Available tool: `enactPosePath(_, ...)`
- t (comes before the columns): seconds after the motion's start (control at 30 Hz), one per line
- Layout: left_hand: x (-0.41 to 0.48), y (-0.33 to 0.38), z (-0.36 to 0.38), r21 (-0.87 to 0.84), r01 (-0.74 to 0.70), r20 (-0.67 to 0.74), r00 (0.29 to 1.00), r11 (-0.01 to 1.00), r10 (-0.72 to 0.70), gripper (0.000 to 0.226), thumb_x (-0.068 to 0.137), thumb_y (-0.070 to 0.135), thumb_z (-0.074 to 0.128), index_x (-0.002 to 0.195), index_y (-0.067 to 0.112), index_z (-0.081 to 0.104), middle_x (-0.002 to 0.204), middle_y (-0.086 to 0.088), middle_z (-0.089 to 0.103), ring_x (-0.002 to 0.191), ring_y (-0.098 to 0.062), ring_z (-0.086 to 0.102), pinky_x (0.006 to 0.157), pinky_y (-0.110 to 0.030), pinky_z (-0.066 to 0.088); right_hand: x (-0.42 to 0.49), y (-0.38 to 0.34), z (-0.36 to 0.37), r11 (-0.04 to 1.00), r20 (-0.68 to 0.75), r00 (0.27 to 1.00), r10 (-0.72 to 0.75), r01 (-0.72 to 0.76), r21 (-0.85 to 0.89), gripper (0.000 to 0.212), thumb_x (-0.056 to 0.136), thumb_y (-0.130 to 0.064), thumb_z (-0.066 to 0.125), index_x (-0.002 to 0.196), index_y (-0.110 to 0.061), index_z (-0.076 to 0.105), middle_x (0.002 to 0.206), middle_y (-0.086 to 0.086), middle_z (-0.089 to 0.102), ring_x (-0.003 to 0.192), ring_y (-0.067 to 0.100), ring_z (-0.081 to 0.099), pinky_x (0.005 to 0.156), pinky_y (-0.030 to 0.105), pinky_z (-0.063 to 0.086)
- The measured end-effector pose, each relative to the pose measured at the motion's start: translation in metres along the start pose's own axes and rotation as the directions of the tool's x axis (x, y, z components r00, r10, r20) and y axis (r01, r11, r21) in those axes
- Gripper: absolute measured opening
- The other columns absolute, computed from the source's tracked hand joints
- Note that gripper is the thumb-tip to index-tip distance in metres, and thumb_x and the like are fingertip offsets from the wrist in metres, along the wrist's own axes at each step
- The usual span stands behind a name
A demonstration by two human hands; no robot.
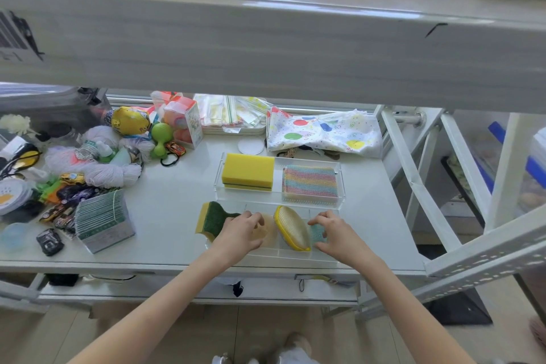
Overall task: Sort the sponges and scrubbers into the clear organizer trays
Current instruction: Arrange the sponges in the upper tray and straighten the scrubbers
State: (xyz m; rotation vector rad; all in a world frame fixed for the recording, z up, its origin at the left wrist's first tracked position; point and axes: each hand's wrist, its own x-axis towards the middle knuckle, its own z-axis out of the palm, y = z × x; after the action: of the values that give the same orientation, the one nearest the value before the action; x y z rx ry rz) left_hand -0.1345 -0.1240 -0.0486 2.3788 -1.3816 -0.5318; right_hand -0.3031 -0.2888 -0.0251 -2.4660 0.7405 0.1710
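Where hands cover near tray (266, 257), beige sponge (270, 230) half-hidden, teal scrubber (317, 232) mostly covered

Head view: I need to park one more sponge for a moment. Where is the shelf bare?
Bare white shelf lies between the pale yarn skeins and the far clear tray. A strip runs along the front edge, left of the left hand. The left end is packed with toys. The near clear tray, under both hands, is nearly full.
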Motion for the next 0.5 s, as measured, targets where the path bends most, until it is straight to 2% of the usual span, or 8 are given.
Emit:
enactPosePath(0.1,0.0,0.0,0.0,-0.033,-0.003,0.0,1.0,0.999,0.003,0.032,0.085,0.024,0.064,0.114,0.016,0.053,0.111,-0.006,0.059,0.099,-0.022,0.057,0.093,-0.035,0.045,-0.006,0.008,-0.01,0.996,-0.013,1.0,-0.014,0.015,0.089,0.045,0.082,-0.013,0.07,0.124,-0.02,0.055,0.125,-0.001,0.052,0.091,0.015,0.06,0.089,0.031,0.053)
enactPosePath(0.27,0.0,0.001,0.0,-0.058,-0.001,-0.004,1.0,0.998,0.0,0.031,0.084,0.022,0.065,0.112,0.016,0.054,0.109,-0.005,0.058,0.097,-0.022,0.058,0.091,-0.036,0.049,-0.009,0.008,-0.007,0.994,-0.063,0.998,-0.006,0.013,0.106,0.032,0.082,-0.009,0.07,0.109,-0.019,0.059,0.115,-0.005,0.048,0.09,0.016,0.06,0.086,0.03,0.055)
enactPosePath(0.5,0.0,0.002,-0.001,-0.074,0.015,-0.001,1.0,0.997,-0.015,0.032,0.082,0.022,0.067,0.111,0.016,0.055,0.109,-0.006,0.059,0.094,-0.023,0.058,0.088,-0.035,0.05,-0.003,0.002,0.0,0.999,-0.049,0.998,0.03,-0.029,0.017,0.034,0.083,-0.006,0.066,0.115,-0.012,0.056,0.122,0.0,0.048,0.096,0.022,0.06,0.087,0.036,0.052)
